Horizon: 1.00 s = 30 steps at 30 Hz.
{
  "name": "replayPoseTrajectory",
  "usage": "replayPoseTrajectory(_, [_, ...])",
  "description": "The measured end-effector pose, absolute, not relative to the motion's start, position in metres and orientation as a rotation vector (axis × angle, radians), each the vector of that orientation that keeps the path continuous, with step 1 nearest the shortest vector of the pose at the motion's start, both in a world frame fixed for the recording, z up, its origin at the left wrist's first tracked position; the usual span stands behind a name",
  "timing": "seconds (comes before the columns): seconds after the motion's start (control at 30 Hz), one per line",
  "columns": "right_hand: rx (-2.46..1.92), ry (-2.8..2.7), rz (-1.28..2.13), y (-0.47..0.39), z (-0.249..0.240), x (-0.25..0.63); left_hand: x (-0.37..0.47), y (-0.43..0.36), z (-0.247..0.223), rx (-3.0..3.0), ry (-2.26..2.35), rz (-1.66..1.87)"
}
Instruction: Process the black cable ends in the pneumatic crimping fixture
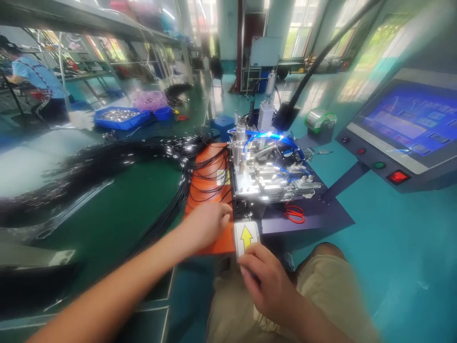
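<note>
My left hand [209, 223] is over the orange plate [210, 243] at the machine's left edge. Its fingers are curled together, and whatever they pinch is hidden. Thin black cables [210, 166] run across the plate just beyond it. Closer to my body, my right hand [266, 274] has its fingers bent in at the near end of a white plate with a yellow arrow [246, 234]. I cannot make out what, if anything, those fingers hold. Ahead of both hands stands a bench machine [264, 176] with metal cylinders and blue air tubes.
A thick bundle of black cables [157, 221] loops over the green table [143, 190] at left. Red-handled scissors [294, 214] lie on the machine base. A control screen [403, 116] stands at right. Behind are a blue tray of parts [121, 117] and a seated person [41, 78].
</note>
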State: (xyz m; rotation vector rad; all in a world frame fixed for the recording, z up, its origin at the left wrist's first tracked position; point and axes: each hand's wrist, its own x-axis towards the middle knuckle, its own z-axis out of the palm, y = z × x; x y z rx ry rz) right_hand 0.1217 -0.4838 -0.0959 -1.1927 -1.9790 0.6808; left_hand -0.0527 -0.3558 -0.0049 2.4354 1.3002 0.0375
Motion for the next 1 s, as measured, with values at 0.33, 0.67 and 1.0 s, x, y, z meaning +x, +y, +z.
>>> replayPoseTrajectory(0.33, [-1.201,-1.987,0.671,-0.483,-0.1,0.119,-0.152,-0.281,0.026,2.19,1.731,-0.587])
replayPoseTrajectory(0.67, [-1.202,-1.989,0.643,-0.483,-0.104,0.119,-0.15,-0.27,0.007,2.166,1.735,-0.603])
replayPoseTrajectory(1.0, [-1.23,-1.982,0.679,-0.484,-0.093,0.114,-0.153,-0.29,0.043,1.689,1.415,0.272])
